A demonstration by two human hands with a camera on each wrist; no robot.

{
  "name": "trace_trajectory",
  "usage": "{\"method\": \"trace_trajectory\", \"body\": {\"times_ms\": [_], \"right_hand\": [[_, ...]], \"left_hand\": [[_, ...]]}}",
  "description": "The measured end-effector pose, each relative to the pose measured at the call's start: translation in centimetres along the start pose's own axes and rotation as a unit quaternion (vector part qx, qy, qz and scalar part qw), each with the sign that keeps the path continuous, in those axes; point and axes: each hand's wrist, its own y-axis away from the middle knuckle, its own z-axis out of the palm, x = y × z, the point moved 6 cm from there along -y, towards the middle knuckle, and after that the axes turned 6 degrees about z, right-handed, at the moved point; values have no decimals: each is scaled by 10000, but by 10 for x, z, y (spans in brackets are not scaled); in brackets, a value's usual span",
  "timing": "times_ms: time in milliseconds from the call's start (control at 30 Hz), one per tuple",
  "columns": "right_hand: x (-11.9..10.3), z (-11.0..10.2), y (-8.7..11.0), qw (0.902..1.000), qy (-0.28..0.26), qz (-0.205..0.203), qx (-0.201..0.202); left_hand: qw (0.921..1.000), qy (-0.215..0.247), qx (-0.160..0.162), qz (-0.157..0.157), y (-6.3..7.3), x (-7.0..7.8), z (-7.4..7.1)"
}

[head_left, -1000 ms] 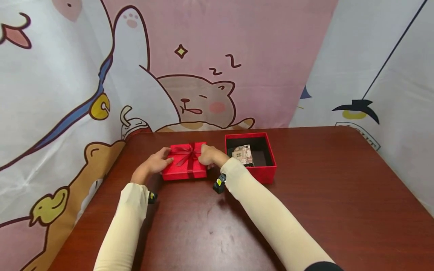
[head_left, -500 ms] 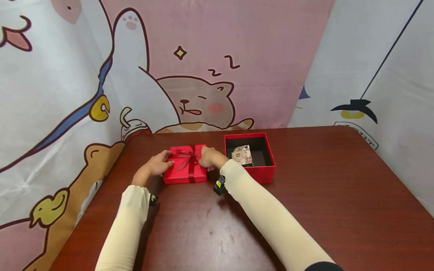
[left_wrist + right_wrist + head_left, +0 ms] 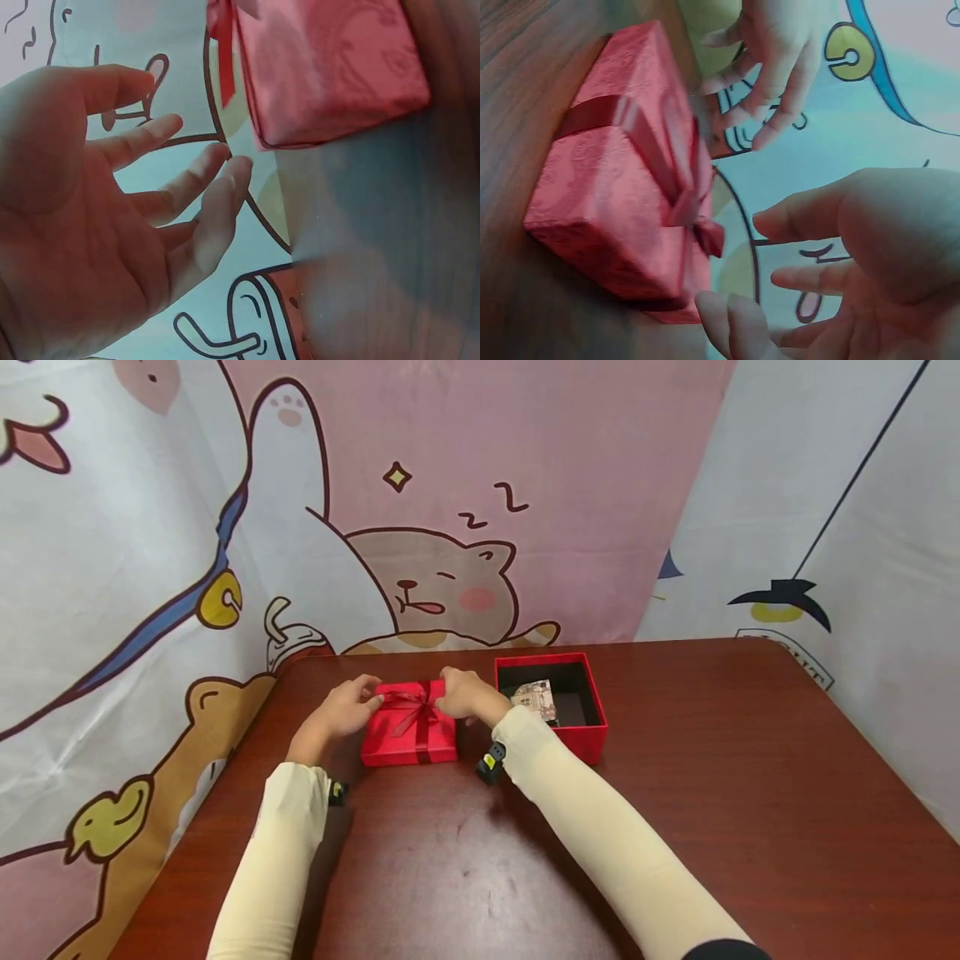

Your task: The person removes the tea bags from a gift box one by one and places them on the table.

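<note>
A red gift box lid (image 3: 397, 735) with a dark red ribbon bow (image 3: 694, 217) lies on the table, left of centre. My left hand (image 3: 347, 708) is just off its left side; in the left wrist view the fingers (image 3: 176, 199) are spread, with a gap between them and the lid. On the other side is my right hand (image 3: 467, 695), its relaxed fingers (image 3: 810, 281) apart and holding nothing in the right wrist view. Right of the right hand stands an open red box (image 3: 587, 743) with a black inside, and in it a small patterned packet (image 3: 537, 698).
The brown wooden table (image 3: 720, 793) reaches back to a cartoon-printed cloth (image 3: 585, 510) hanging behind it. Bare tabletop lies in front of the lid and to the right of the open box. Each forearm wears a cream sleeve (image 3: 615, 827) and a small black wrist camera (image 3: 491, 763).
Both hands have let go of the lid's sides and lifted slightly away from it. The lid came a little nearer the front earlier and now lies still.
</note>
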Motion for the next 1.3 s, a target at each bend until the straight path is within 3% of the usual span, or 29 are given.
{"method": "trace_trajectory", "body": {"times_ms": [200,467,667,900,1300], "right_hand": [[-5,-16,14,9992,-159,-361,42],[-4,-45,33,9956,110,-800,468],[4,-61,45,9923,13,-1005,719],[26,-80,56,9925,-257,-845,851],[68,-102,70,9903,-319,-586,1217]], "left_hand": [[9999,42,-97,137,-2,14,2],[9988,158,-60,449,-6,34,2],[9974,309,-66,650,-7,55,1],[9959,381,-74,819,-12,81,2],[9910,602,-213,1179,-26,127,22]]}}
